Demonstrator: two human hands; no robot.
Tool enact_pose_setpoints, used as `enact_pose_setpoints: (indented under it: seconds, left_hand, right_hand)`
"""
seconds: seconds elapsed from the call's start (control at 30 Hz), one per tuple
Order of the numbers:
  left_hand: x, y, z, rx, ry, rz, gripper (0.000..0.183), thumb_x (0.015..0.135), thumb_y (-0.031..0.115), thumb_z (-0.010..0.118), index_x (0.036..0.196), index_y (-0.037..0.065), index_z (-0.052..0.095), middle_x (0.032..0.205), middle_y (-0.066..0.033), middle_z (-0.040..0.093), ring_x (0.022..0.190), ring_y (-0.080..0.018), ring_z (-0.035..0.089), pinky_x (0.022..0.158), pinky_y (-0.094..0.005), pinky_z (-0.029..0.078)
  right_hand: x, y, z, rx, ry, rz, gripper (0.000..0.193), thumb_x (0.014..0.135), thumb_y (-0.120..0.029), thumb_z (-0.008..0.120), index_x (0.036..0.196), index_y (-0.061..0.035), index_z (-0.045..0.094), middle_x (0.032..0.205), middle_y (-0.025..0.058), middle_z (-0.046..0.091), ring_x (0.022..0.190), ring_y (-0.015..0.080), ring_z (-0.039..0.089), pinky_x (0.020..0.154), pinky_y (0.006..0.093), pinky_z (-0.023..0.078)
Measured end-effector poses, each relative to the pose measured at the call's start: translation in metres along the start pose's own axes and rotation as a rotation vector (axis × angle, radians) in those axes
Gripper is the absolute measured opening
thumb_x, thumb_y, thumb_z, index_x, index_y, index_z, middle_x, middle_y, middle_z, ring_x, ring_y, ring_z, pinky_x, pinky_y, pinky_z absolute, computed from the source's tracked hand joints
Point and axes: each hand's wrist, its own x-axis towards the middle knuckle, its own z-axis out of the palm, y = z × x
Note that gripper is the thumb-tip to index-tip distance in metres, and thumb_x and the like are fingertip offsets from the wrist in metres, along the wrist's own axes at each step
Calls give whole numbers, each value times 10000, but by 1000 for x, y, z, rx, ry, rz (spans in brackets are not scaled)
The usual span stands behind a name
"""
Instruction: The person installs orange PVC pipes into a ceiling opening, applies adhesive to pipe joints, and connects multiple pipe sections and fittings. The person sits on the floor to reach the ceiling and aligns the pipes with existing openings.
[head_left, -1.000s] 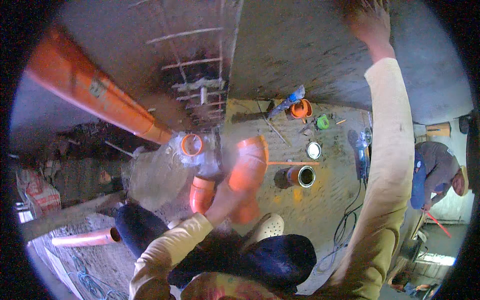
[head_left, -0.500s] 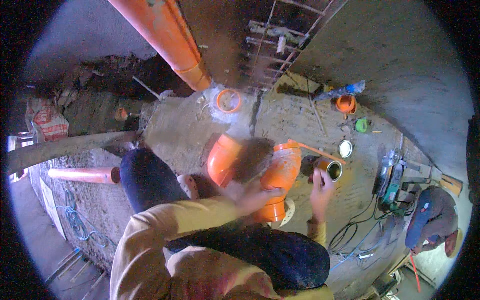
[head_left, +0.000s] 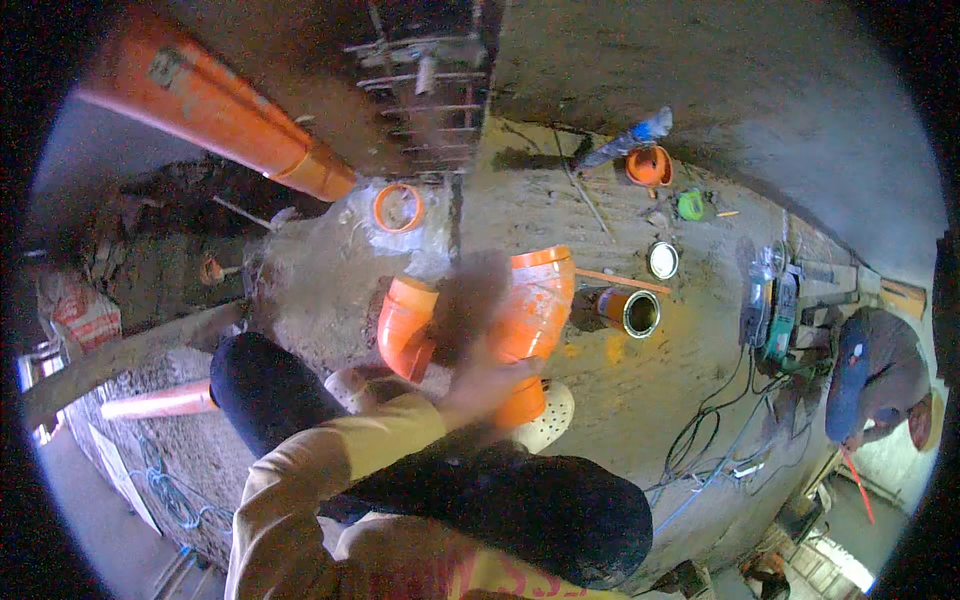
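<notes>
My left hand [head_left: 490, 388] is closed around the lower part of an orange pipe elbow [head_left: 538, 300], which stands tilted in front of my knees. Dried grey smears mark its side. A second orange elbow [head_left: 405, 325] rests on the ground just to the left, apart from the hand. Between the two lies a blurred dark patch, perhaps a shadow. My right hand is out of view. To the right of the held elbow is an opened can [head_left: 641, 313] with a metal rim. A thin orange stick [head_left: 625, 282] lies behind the can, and a round white lid [head_left: 663, 260] beyond it.
An orange socket [head_left: 398, 208] opens from the ground ahead, near a large orange pipe [head_left: 240, 110]. Another pipe [head_left: 160, 400] lies left. A green power tool [head_left: 782, 320] with cables sits right, near a crouching person [head_left: 880, 375]. Far right are an orange fitting [head_left: 648, 168] and green piece [head_left: 691, 205].
My right hand has left the can and gone out of view. The view has turned, shifting most of the scene leftward. My left hand keeps its hold on the elbow.
</notes>
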Motion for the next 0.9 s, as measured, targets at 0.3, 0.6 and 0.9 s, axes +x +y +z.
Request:
enact_pose_setpoints:
  seconds: [0.3, 0.6, 0.9]
  left_hand:
    - [-4, 38, 4, 40, 74, -75, 662, 792, 233, 865, 1340, 29, 555, 1255, -125, 654, 1131, -259, 636, 1007, -413, 506]
    - [7, 15, -2, -169, -10, -65, 681, 837, 188, 828, 1406, 22, 493, 1308, -120, 635, 1176, -239, 630, 1015, -419, 512]
    - [8, 10, -7, -359, -23, -119, 532, 949, 224, 733, 1394, 43, 504, 1272, -100, 645, 1116, -262, 658, 1008, -453, 526]
  right_hand:
    - [-19, -22, -19, -10, 3, -4, 716, 838, -284, 775, 1452, -29, 511, 1235, 118, 666, 1081, 214, 630, 922, 350, 515]
    - [-10, -129, 10, -71, -193, -269, 870, 740, -357, 855, 1471, -56, 492, 1308, 128, 633, 1180, 246, 598, 984, 376, 492]
    - [2, -196, 72, -203, -513, -297, 1026, 642, -430, 935, 1490, -82, 474, 1381, 137, 601, 1279, 278, 566, 1047, 401, 470]
